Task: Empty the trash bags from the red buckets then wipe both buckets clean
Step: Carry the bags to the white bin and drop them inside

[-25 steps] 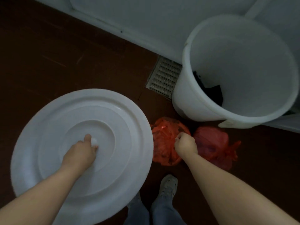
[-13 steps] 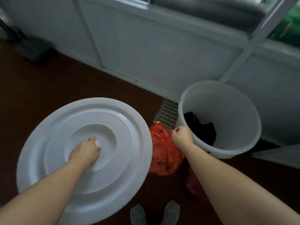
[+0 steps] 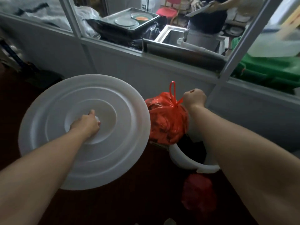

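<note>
Right hand [image 3: 194, 98] clenched on tie of red trash bag [image 3: 167, 122]; bag hangs below-left of it, over white bin [image 3: 185, 160] rim. Left hand [image 3: 86, 126] grips lid [image 3: 105, 159] knob. Should centre bag over opening before release.

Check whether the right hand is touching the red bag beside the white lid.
Touching. The head view shows the right hand gripping the handle strip of the red bag, which runs straight into the fist.
</note>
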